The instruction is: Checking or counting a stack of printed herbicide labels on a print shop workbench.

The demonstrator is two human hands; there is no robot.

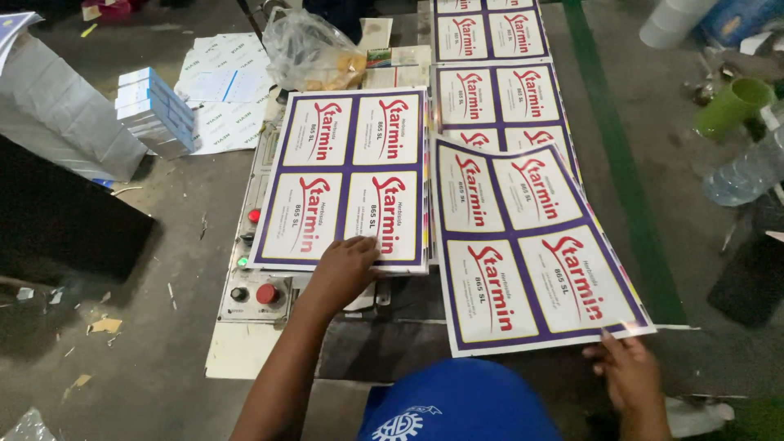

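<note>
My left hand [343,269] rests palm down on the near edge of a stack of printed label sheets [351,171], white panels with red lettering and purple borders. My right hand [627,369] pinches the near right corner of a single loose label sheet [531,253], which lies tilted and slightly lifted to the right of the stack. More printed sheets [490,82] lie in a row beyond it.
A control panel [253,282] with red, green and black buttons sits left of my left hand. A pile of small boxes [155,110] and a plastic bag [314,53] lie further back. A green cup [733,106] and plastic bottle [747,171] are at right.
</note>
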